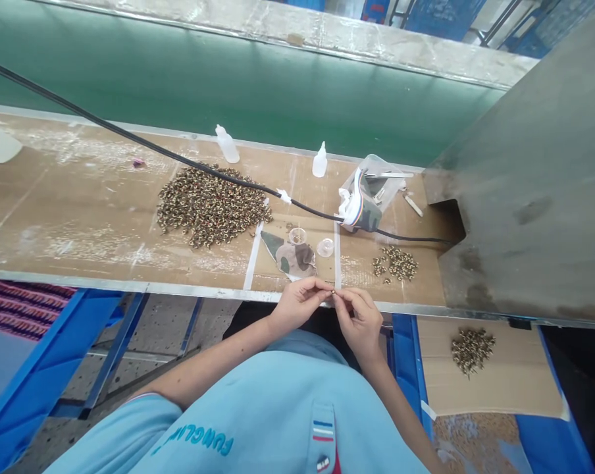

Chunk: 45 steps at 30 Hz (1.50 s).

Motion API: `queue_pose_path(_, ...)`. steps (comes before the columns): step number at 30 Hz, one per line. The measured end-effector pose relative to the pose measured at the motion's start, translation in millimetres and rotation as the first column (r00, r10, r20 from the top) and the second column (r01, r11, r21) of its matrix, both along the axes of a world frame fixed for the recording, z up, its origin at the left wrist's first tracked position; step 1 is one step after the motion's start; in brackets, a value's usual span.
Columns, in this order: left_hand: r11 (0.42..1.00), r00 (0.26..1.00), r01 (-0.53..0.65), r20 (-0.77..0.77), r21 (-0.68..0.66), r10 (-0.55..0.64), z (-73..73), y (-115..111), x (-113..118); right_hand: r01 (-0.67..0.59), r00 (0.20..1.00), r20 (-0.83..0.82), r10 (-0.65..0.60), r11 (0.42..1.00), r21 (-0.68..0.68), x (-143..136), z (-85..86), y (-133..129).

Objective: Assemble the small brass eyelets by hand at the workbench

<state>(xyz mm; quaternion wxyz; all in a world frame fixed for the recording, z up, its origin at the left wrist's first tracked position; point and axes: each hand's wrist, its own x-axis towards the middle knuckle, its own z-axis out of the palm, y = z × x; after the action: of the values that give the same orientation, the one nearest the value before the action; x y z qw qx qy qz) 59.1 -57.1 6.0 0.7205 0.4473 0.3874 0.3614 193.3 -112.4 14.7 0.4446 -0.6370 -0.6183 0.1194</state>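
Note:
My left hand [302, 304] and my right hand [361, 319] meet at the table's front edge, thumbs and forefingers pinched together. Between the fingertips is a tiny gold-and-dark metal piece [333, 292], mostly covered by them. Just beyond lies a camouflage cloth scrap [297, 259], with a small clear dish [297, 236] holding a thin stick behind it. A second clear round dish [326, 247] sits to the right of the scrap. A large heap of small curved gold-and-dark pieces [211, 205] is at the left, and a smaller pile [401, 263] at the right.
A black cable [179, 158] crosses above the cardboard-covered table [80, 197]. Two white squeeze bottles [227, 145] stand at the back, near a plastic container with tools [376, 184]. A metal housing [524, 197] rises on the right. Another pile [472, 350] lies on cardboard lower right.

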Motion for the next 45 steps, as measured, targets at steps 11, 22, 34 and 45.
queue_pose_path(11,0.993,0.996,0.021,0.094,-0.118,-0.010,2.4,6.2,2.2,-0.047,0.991,0.129,0.036,0.995,0.083,1.5,-8.0,3.1)
queue_pose_path(22,0.990,0.995,0.060,0.083,-0.130,-0.049,5.9,8.0,-2.1,-0.151,0.978,0.158,0.137,0.985,0.086,9.7,-11.3,5.3)
queue_pose_path(34,0.995,0.995,0.084,0.053,-0.052,-0.082,0.9,6.5,-3.6,-0.173,0.978,0.127,0.165,0.983,0.053,11.5,-9.3,4.3)
queue_pose_path(45,0.991,0.990,0.132,0.037,0.033,-0.134,-7.0,3.8,-5.7,-0.160,0.987,-0.016,0.159,0.984,-0.076,5.9,-0.5,4.1)
